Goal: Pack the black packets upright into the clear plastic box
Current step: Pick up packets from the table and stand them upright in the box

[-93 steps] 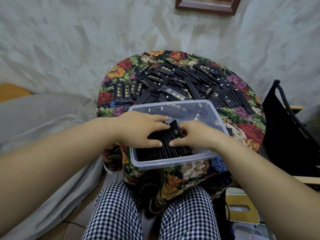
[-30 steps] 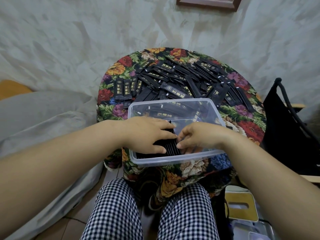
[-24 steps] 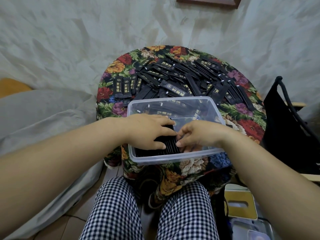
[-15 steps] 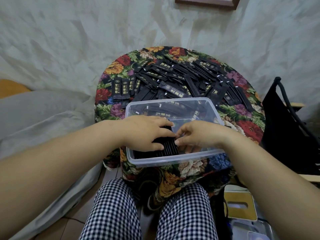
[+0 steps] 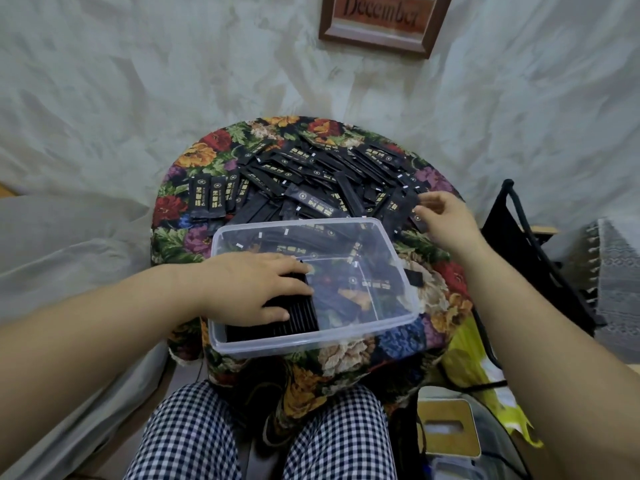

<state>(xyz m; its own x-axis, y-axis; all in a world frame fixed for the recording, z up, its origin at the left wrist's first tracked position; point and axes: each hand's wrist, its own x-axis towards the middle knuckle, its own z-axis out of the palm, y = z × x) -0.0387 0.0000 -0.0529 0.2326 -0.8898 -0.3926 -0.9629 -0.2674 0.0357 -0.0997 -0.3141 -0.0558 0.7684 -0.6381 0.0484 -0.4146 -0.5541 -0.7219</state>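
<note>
A round table under a flowered cloth (image 5: 194,161) stands against a pale wall, with a framed "December" print (image 5: 377,22) above it. Loose black packets (image 5: 311,174) lie heaped across the far half of the cloth. The clear box (image 5: 311,344) sits at the near edge, just in front of the heap. A grey cover (image 5: 69,254) lies to the left, a black folding frame (image 5: 519,237) stands to the right, and a yellow stool (image 5: 446,427) sits low on the right beside checked trousers (image 5: 194,434).

The left hand (image 5: 249,289) reaches into the left part of the box. Its fingers lie straight and flat on top of a row (image 5: 298,323) of packets standing on edge against the left wall. The right half of the box is mostly bare.

The right hand (image 5: 446,223) is stretched out past the box's far right corner to the right edge of the heap. Its fingers are loosely bent and its thumb is at a packet there, but I cannot tell whether it has hold of one.

The left hand covers much of the row. More packets show blurred through the box's far wall, and whether any of those lie inside I cannot tell.
</note>
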